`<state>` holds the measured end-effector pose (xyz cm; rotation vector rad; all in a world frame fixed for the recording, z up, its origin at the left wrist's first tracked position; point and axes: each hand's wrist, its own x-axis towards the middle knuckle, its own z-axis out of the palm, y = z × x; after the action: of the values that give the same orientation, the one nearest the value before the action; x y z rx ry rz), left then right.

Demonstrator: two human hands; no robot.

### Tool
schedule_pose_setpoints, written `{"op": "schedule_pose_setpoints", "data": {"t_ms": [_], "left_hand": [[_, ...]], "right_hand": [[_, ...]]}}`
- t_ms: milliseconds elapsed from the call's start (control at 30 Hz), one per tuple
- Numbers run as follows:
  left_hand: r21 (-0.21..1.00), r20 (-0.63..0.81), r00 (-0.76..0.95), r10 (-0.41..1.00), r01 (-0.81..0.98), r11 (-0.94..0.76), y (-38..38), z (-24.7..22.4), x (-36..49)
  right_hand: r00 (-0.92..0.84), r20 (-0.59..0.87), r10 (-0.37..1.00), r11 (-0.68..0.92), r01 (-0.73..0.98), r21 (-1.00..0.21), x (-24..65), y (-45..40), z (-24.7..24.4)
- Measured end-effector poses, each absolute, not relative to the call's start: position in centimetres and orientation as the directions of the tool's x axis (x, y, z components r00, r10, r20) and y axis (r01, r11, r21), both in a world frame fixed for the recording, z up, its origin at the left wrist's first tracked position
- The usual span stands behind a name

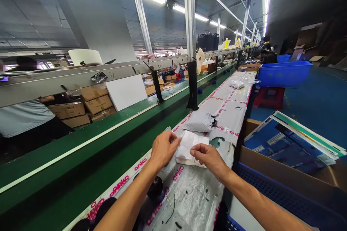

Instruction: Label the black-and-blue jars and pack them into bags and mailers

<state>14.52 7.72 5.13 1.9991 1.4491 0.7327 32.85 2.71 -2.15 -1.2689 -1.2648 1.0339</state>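
A flat stack of thin white sheets lies on a long table covered in white wrapping with pink lettering. The left hand is at its left edge, the right hand over its right part, each grip curled. Just beyond lies a plump white plastic bag; left runs a green conveyor belt.

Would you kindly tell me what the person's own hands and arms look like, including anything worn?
The left hand and right hand are bare: no gloves, and no rings can be made out. The left forearm and right forearm show no sleeve, watch or bracelet within the picture.
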Motion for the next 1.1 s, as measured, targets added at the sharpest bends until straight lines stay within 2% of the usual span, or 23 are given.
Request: {"op": "schedule_pose_setpoints", "data": {"t_ms": [100, 233, 367, 500, 633, 767, 900, 1000, 1100], "left_hand": [[0.832, -0.033, 0.402, 0.915, 0.519, -0.198, 5.8, 4.8, 15.2], [0.920, -0.089, 0.438, 0.894, 0.380, -0.094, 4.6, 4.7, 15.0], [0.930, -0.067, 0.426, 0.902, 0.354, -0.098, 4.5, 4.7, 13.8], [0.865, 0.056, 0.356, 0.933, 0.448, -0.224, 5.4, 4.9, 12.1], [0.708, 0.249, 0.247, 0.936, 0.613, -0.350, 7.0, 5.7, 9.9], [0.528, 0.351, 0.157, 0.923, 0.781, -0.334, 8.5, 6.1, 7.8], [0.364, 0.304, 0.180, 0.935, 0.886, -0.289, 9.1, 4.3, 6.3], [0.259, 0.213, 0.245, 0.946, 0.919, -0.297, 8.9, 2.7, 5.5], [0.179, 0.146, 0.315, 0.938, 0.924, -0.338, 8.4, 1.8, 5.2]], "right_hand": [[0.022, 0.028, 0.999, 0.029, -0.071, -0.997, 32.0, 2.3, -1.0], [-0.084, -0.015, 0.996, -0.033, -0.210, -0.977, 31.2, 1.3, 0.0], [-0.118, -0.013, 0.993, -0.044, -0.266, -0.963, 31.3, 0.8, 0.2], [0.019, 0.056, 0.998, 0.059, -0.250, -0.966, 31.5, 2.1, 0.3], [0.124, 0.210, 0.970, 0.221, -0.084, -0.972, 30.3, 4.9, 0.9], [0.092, 0.435, 0.896, 0.412, 0.192, -0.891, 27.7, 7.2, 0.8], [-0.095, 0.579, 0.810, 0.539, 0.509, -0.671, 26.1, 7.8, -0.7], [-0.223, 0.586, 0.779, 0.554, 0.682, -0.477, 25.9, 7.6, -2.1], [-0.311, 0.570, 0.760, 0.549, 0.776, -0.310, 26.1, 7.2, -3.0]]}}
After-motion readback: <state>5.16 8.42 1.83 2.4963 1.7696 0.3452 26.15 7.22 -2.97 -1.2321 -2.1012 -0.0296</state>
